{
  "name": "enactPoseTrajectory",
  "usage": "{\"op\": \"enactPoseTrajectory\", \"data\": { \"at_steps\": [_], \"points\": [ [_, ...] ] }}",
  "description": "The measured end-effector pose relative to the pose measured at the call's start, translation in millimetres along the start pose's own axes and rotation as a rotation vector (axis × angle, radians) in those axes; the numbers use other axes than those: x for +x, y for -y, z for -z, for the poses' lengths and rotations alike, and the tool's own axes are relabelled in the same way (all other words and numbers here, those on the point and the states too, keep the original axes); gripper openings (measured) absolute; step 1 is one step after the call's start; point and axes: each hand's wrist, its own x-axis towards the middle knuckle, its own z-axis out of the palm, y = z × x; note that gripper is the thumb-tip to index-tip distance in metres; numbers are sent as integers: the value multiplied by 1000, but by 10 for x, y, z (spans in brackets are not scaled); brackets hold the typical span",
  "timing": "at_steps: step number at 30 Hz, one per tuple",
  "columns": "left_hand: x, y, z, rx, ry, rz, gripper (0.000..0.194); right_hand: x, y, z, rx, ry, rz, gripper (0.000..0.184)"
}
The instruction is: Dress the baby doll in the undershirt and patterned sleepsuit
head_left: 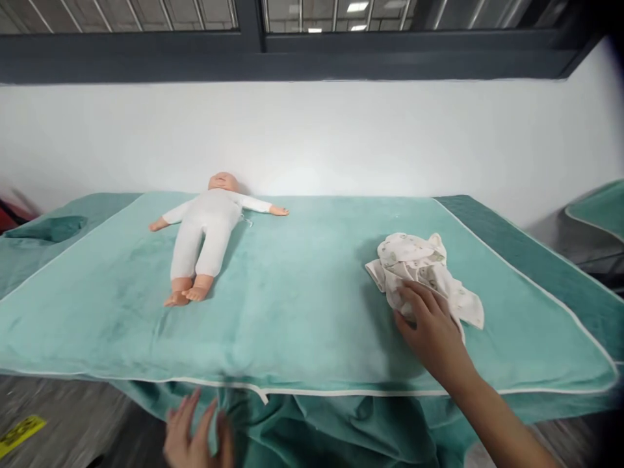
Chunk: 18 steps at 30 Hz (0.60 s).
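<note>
Head view, and what a soft little heap: the crumpled clothes point(409, 250) lay well to the right of the doll point(209, 221), on the green cover point(312, 325)! The right hand point(435, 335) was on them, fingers curled over the near folds; whether they pinched, I couldn't tell. The left hand point(197, 434), blurred, hung on the near side of the doll, fingers spread. That cloth looked light, limp, hardly fragile; a gathered fold seemed the surest hold, loose flaps likely to trail.

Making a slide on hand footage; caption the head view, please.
Right hand at a crumpled printed cloth, blurred left hand near the front edge of the green mat where a doll lies.
</note>
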Motion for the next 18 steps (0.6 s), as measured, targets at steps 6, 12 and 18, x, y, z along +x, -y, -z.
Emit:
{"op": "enactPoseTrajectory", "data": {
  "at_steps": [6, 12, 18],
  "points": [
    [568, -996, -1116, -299, 402, -234, 30, 195, -195, 135, -87, 117, -94, 29],
    [1172, -1605, -1998, -851, 704, 352, 21, 634, 30, 239, 652, 141, -455, 32],
    [1279, -1661, -2206, -1068, 662, 519, 34, 1369, 691, 57, 1200, 116, -265, 27]
  ]
}}
